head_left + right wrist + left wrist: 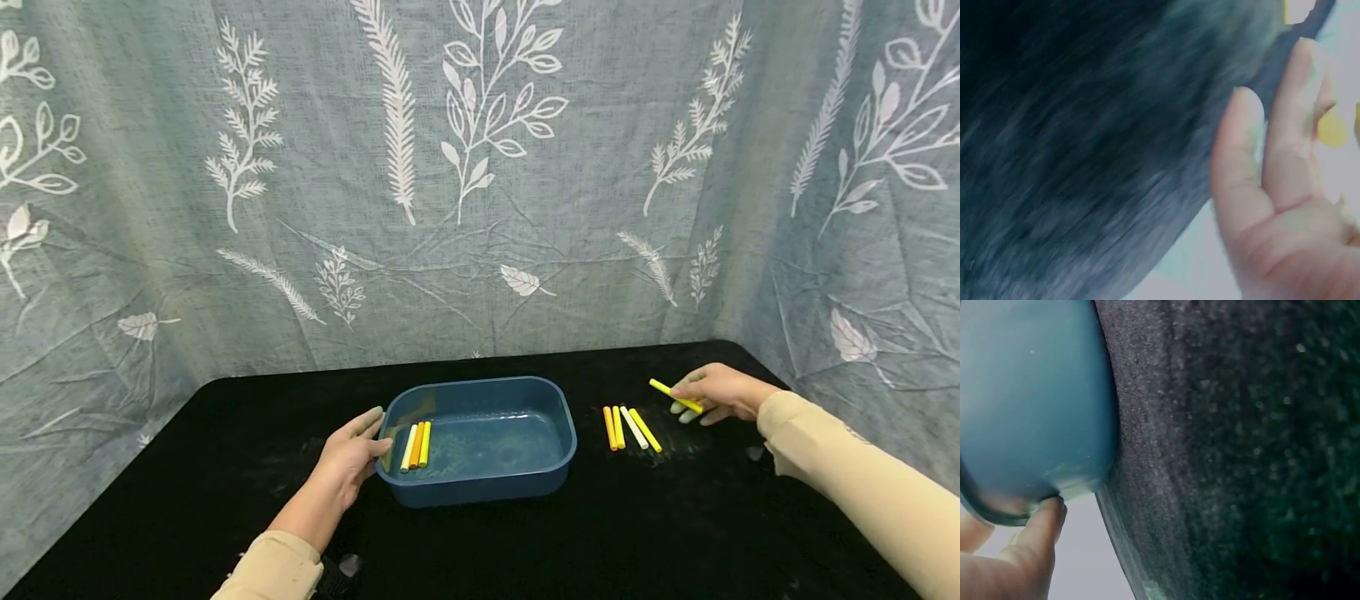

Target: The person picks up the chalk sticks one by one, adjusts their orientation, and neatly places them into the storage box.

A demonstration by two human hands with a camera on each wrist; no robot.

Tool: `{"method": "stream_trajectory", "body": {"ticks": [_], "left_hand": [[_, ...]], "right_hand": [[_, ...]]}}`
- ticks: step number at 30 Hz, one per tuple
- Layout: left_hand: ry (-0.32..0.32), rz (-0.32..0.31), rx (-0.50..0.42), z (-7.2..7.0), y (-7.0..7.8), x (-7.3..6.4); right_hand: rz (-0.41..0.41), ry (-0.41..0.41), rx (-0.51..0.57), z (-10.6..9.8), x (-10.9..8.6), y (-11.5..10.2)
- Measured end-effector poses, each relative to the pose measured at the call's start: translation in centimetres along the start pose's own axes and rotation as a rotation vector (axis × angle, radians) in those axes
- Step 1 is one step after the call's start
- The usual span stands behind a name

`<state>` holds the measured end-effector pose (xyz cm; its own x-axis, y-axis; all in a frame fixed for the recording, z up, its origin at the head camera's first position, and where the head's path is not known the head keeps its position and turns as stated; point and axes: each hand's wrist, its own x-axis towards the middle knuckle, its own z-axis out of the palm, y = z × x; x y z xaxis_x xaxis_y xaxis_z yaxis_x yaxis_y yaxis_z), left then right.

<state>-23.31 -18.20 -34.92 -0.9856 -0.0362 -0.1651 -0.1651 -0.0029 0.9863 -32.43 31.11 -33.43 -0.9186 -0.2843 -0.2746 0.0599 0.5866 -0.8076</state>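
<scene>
Tub [480, 490], blue and oblong with rounded corners, stood upright on a black table [480, 550]. Its left end was in the grip of the left hand [348, 454], the thumb over the rim and the fingers round the outside. In the left wrist view a fingertip touched the wall just under the rim.

Inside, at the left end, three chalk sticks lay side by side: a white stick [408, 448], then an orange stick [416, 447], then a yellow stick [425, 444]. The rest of the tub's floor was bare.

The right hand [726, 390] was well apart from the tub, near the table's far right corner. It pinched another yellow chalk stick [661, 387], one end jutting out past the fingers towards the left. Whether that stick touched the table could not be told; the right wrist view was blurred.

Between the tub and the right hand, four more lay in a loose row on the table: an orange one [610, 428], a yellow one [618, 427], a white one [634, 428] and a last yellow one [646, 430], the final two slanted. A grey-blue curtain [322, 167] with white leaves hung behind the table.
</scene>
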Motion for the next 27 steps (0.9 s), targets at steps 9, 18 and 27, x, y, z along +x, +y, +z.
{"method": "stream_trajectory", "body": {"ticks": [9, 18, 27], "left_hand": [[0.010, 0.000, -0.002, -0.1, 0.2, 0.1], [0.019, 0.017, -0.005, 0.1, -0.4, 0.0], [0.023, 0.023, 0.009, -0.2, -0.3, 0.2]], "right_hand": [[0.065, -0.027, 0.195, 1.1, -0.5, -1.5], [0.016, -0.051, 0.299, 2.8, -0.8, -2.0], [-0.035, -0.073, 0.315, 4.2, -0.5, -3.4]]}}
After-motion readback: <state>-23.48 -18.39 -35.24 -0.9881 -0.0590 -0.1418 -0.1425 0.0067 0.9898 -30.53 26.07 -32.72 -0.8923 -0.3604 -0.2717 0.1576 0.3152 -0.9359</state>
